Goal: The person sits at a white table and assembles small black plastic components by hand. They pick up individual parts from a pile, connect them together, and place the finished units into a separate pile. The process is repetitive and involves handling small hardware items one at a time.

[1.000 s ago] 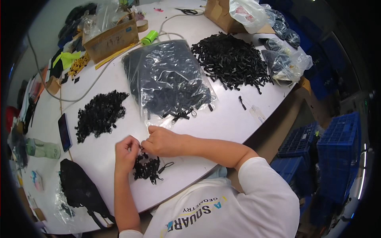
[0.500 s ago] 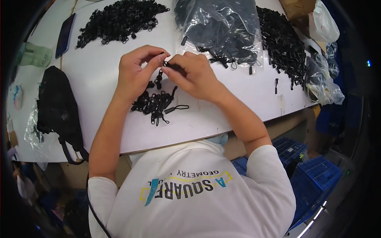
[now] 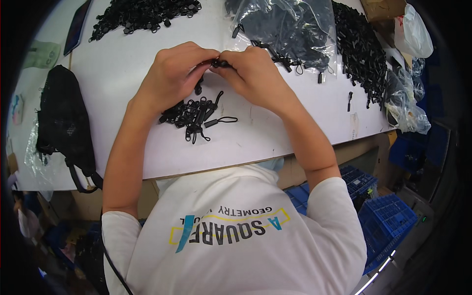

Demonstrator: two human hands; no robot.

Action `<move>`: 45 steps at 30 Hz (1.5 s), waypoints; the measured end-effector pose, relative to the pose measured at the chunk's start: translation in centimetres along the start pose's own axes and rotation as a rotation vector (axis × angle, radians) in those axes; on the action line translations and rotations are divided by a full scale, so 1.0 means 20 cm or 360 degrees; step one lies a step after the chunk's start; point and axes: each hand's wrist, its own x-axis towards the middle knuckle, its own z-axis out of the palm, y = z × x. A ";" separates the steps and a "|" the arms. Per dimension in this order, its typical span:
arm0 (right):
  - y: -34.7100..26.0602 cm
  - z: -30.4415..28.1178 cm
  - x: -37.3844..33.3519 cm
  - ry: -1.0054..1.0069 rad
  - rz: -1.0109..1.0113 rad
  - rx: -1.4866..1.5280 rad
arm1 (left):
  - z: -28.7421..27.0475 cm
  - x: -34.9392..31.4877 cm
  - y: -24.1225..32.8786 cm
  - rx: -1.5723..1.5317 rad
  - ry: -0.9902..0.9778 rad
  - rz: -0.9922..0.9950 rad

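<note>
My left hand (image 3: 173,73) and my right hand (image 3: 256,76) meet over the white table, thumbs and fingers pinched together. Between their fingertips is a small black zipper pull (image 3: 221,63), seemingly with a looped end; my fingers hide much of it. Another small black piece (image 3: 198,86) shows just below my left fingers. Under my hands lies a small heap of black zipper pulls (image 3: 196,114), some with rings and cord loops. One zipper pull (image 3: 221,121) points its loop rightward at the heap's edge.
Beyond my left hand is a pile of small black ringed pieces (image 3: 142,14). A clear plastic bag (image 3: 290,34) of black pieces lies beyond my right hand, beside a big pile of black pulls (image 3: 361,54). A phone (image 3: 77,27) and a black bag (image 3: 64,115) are left.
The view has shifted slightly, so the table things sit higher. My fingertips have closed further around the black piece, and my left hand has turned inward.
</note>
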 end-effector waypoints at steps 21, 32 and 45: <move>-0.08 -0.02 -0.02 0.0399 -0.0259 -0.0234 | 0.07 0.00 0.10 -0.1927 0.0192 -0.0607; -0.13 -0.05 -0.02 0.0033 0.0467 0.0869 | 0.05 0.02 0.04 -0.0056 0.0664 0.0101; 0.00 -0.01 -0.01 0.0299 -0.0682 -0.0443 | -0.15 0.00 -0.09 -0.0054 -0.0138 0.0024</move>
